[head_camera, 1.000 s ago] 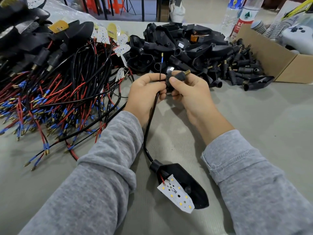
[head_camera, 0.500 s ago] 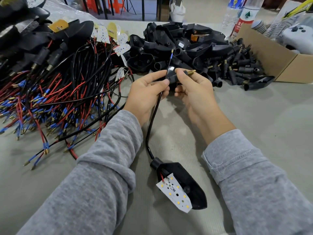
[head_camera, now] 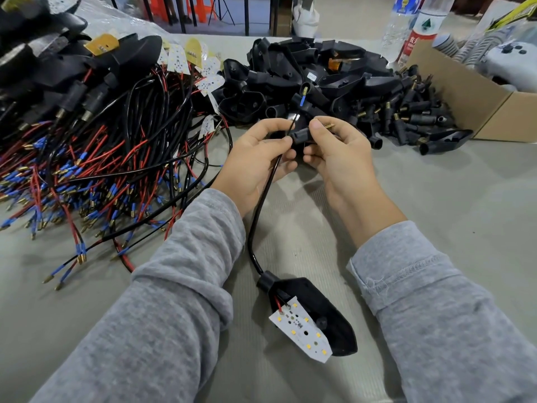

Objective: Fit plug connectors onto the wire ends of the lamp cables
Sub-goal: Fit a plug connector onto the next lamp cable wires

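Note:
My left hand (head_camera: 258, 158) pinches a black lamp cable (head_camera: 263, 199) near its free end. The cable's thin wire with a blue sleeve and brass tip (head_camera: 302, 98) sticks up above my fingers. My right hand (head_camera: 337, 152) grips a black plug connector (head_camera: 302, 135) with a brass threaded stud (head_camera: 325, 125), held against the cable end. The cable curves down to a black lamp head (head_camera: 322, 312) lying on the table with a white LED board (head_camera: 302, 330) on it.
A heap of cabled lamps with red and blue wire ends (head_camera: 87, 158) fills the left. Black lamp shells (head_camera: 305, 74) and loose plug connectors (head_camera: 412, 114) are piled behind my hands. A cardboard box (head_camera: 465, 91) and bottles (head_camera: 418, 30) stand at the back right.
The plug connector has turned in my right hand and now lies across, against the cable. The lamp head on the table has shifted slightly.

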Available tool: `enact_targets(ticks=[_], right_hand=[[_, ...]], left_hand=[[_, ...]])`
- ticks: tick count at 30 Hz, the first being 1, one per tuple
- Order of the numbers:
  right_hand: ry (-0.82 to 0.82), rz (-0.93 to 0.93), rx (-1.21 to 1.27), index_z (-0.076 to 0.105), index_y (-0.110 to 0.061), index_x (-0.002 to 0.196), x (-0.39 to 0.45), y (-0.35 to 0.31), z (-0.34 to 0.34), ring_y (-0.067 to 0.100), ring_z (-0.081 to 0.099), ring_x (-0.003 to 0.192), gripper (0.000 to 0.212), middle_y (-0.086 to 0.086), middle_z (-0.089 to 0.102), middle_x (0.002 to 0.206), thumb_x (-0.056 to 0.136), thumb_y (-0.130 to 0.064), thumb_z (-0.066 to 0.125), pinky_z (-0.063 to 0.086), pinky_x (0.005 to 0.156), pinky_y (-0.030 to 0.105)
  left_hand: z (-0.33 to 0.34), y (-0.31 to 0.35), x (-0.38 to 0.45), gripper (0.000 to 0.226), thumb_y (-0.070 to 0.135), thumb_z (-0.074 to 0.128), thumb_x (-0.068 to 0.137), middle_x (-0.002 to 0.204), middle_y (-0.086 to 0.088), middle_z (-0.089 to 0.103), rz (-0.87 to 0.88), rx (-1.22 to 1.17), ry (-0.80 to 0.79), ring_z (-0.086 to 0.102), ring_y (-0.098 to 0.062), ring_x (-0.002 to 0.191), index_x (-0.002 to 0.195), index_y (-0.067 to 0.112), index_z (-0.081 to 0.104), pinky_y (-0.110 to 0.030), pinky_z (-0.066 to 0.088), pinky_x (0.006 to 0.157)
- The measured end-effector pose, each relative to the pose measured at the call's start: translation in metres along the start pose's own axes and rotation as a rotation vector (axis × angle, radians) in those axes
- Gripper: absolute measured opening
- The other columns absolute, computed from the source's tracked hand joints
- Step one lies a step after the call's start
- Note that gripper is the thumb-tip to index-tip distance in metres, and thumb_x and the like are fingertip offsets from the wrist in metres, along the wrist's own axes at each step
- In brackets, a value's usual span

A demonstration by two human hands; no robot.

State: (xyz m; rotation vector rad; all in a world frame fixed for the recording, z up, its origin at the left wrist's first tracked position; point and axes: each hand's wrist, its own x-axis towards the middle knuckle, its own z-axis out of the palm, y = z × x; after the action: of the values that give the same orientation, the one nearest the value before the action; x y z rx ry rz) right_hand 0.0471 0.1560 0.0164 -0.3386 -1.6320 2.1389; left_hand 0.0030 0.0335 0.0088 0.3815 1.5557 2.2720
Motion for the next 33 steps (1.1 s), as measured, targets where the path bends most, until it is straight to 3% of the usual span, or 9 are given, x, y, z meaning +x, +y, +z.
enact_targets(ticks=[3, 7, 13, 17, 20, 25, 33], right_hand=[[0.015, 0.006, 0.006, 0.065, -0.004, 0.106, 0.0011, 0.0002, -0.0016, 0.007, 0.056, 0.059, 0.011, 0.003, 0.062, 0.077, 0.096, -0.009, 0.061, 0.052, 0.063, 0.021], [0.022, 0.018, 0.028, 0.065, -0.004, 0.107, 0.0019, -0.0012, -0.0022, 0.007, 0.056, 0.059, 0.014, 0.004, 0.061, 0.077, 0.095, -0.008, 0.063, 0.051, 0.062, 0.02], [-0.01, 0.059, 0.108, 0.063, -0.002, 0.108, 0.0011, -0.0019, 0.0005, 0.009, 0.054, 0.059, 0.017, 0.002, 0.06, 0.073, 0.092, -0.007, 0.066, 0.051, 0.061, 0.021], [-0.119, 0.108, 0.159, 0.064, -0.004, 0.093, -0.0019, -0.0038, 0.0023, 0.008, 0.055, 0.062, 0.004, 0.007, 0.06, 0.08, 0.092, -0.001, 0.062, 0.051, 0.062, 0.019], [-0.143, 0.112, 0.186, 0.062, -0.008, 0.094, -0.0024, -0.0047, 0.002, 0.008, 0.058, 0.064, 0.014, 0.004, 0.061, 0.077, 0.09, 0.006, 0.061, 0.051, 0.063, 0.019], [-0.197, 0.061, 0.152, 0.057, -0.011, 0.103, -0.0049, -0.0052, 0.0012, 0.015, 0.065, 0.073, 0.027, 0.011, 0.07, 0.092, 0.088, 0.011, 0.061, 0.051, 0.063, 0.02], [-0.062, -0.097, -0.067, 0.049, -0.016, 0.098, -0.003, -0.0022, 0.0019, 0.009, 0.061, 0.059, 0.027, -0.01, 0.062, 0.061, 0.088, 0.004, 0.066, 0.051, 0.059, 0.023]], left_hand=[[0.0, 0.0014, -0.0005, 0.03, 0.004, 0.055, 0.094, 0.08, 0.003, 0.063, -0.027, -0.003, -0.008, 0.062, -0.007, 0.069, 0.082, 0.028, 0.069, -0.028, 0.055, 0.064], [-0.0003, 0.0038, 0.0013, 0.037, -0.001, 0.046, 0.09, 0.071, 0.005, 0.061, -0.046, -0.05, 0.033, 0.054, -0.006, 0.063, 0.079, 0.026, 0.068, -0.025, 0.051, 0.058], [0.001, 0.0052, 0.0008, 0.045, -0.012, 0.033, 0.085, 0.081, -0.002, 0.053, -0.055, -0.074, 0.041, 0.053, -0.009, 0.061, 0.095, 0.016, 0.066, -0.021, 0.049, 0.057], [0.0052, 0.0043, -0.0008, 0.039, -0.02, 0.041, 0.088, 0.085, -0.006, 0.054, 0.022, -0.112, 0.045, 0.059, -0.011, 0.066, 0.099, 0.012, 0.061, -0.02, 0.054, 0.065], [0.0041, 0.0036, -0.001, 0.036, -0.019, 0.049, 0.088, 0.09, -0.007, 0.053, 0.035, -0.144, 0.065, 0.063, -0.012, 0.072, 0.101, 0.013, 0.06, -0.02, 0.056, 0.069], [0.0012, 0.0016, 0.0005, 0.033, -0.017, 0.056, 0.086, 0.095, -0.011, 0.056, 0.058, -0.138, 0.076, 0.067, -0.015, 0.078, 0.103, 0.011, 0.059, -0.022, 0.057, 0.072], [0.0022, 0.0012, -0.0016, 0.031, -0.01, 0.063, 0.085, 0.093, -0.008, 0.061, 0.054, -0.022, 0.026, 0.069, -0.01, 0.075, 0.104, 0.015, 0.063, -0.019, 0.055, 0.072]])
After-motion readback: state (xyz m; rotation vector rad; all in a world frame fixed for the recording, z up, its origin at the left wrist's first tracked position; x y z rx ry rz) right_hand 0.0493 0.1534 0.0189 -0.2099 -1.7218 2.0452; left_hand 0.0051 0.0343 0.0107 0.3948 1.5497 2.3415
